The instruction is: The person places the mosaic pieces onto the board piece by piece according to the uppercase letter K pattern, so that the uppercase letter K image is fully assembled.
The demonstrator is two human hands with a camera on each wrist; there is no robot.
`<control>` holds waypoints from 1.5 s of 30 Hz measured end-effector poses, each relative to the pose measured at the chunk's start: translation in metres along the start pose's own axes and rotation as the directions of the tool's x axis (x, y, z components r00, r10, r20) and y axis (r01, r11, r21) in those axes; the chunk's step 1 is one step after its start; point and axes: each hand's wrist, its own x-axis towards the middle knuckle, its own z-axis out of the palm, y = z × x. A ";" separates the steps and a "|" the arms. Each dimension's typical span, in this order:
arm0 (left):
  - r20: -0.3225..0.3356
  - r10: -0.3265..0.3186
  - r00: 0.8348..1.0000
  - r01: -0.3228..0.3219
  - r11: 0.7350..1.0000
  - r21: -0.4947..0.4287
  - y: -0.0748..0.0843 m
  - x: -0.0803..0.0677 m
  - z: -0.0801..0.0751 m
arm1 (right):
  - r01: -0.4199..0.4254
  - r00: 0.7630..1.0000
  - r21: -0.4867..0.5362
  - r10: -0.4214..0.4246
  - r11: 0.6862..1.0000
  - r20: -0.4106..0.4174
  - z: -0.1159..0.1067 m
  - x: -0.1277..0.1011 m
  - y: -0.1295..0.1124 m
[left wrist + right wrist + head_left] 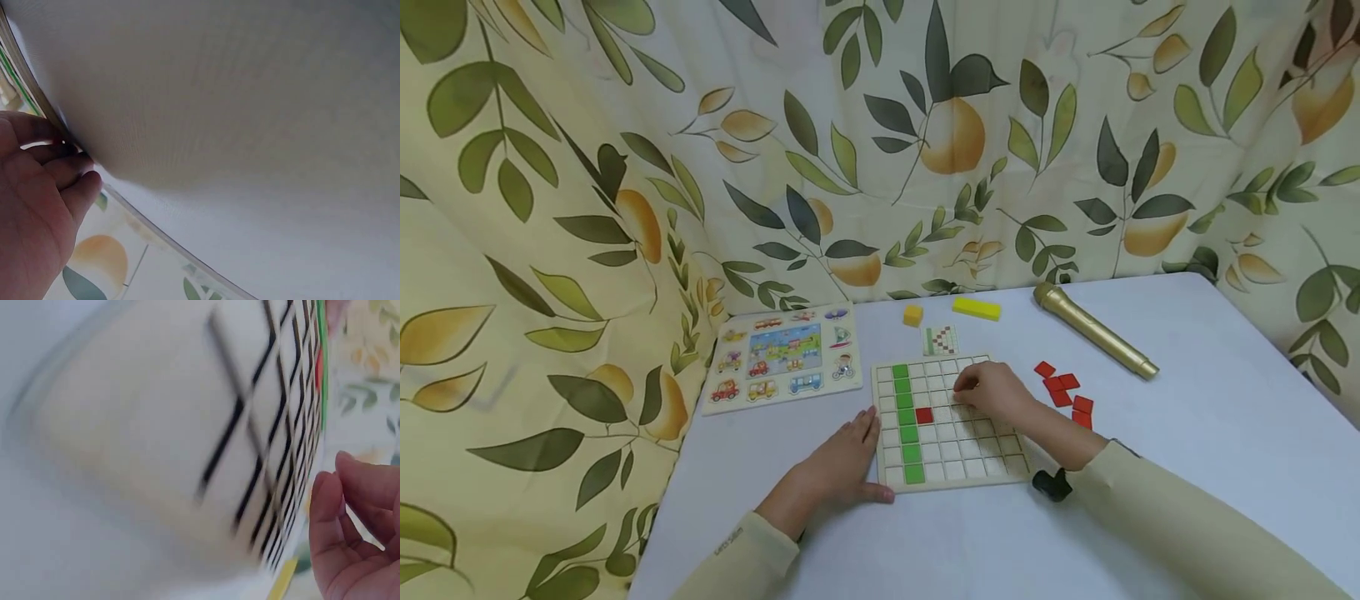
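Note:
A square wooden grid board (955, 485) with mostly white squares lies on the table. Down its second column runs a line of green tiles (912, 454), with one red tile (923, 415) just right of it. My left hand (842, 454) rests flat along the board's left edge, fingers fairly straight and thumb near the front corner. In the left wrist view, fingertips (84, 164) meet that edge. Over the board's upper right part, my right hand (996, 392) has thumb and forefinger brought together. No piece shows between these fingertips (326, 487) in the right wrist view.
Several loose red tiles (1061, 389) lie right of the board, before a gold microphone (1097, 333). Behind the board are a small pattern card (941, 340), an orange-yellow block (913, 315) and a long yellow block (977, 309). A vehicle picture puzzle (786, 358) lies left.

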 end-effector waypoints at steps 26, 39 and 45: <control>0.006 0.001 1.000 -0.001 1.000 0.021 -0.001 -0.002 0.005 | -0.218 0.973 -0.112 0.208 0.969 -0.099 -0.072 -0.057 0.107; -0.001 0.010 1.000 -0.010 1.000 0.008 0.000 0.000 0.003 | -0.217 0.972 -0.064 0.210 0.974 -0.104 -0.074 -0.058 0.110; -0.012 0.009 1.000 -0.009 1.000 -0.004 0.001 0.000 0.000 | -0.212 0.973 -0.070 0.203 0.975 -0.114 -0.075 -0.059 0.103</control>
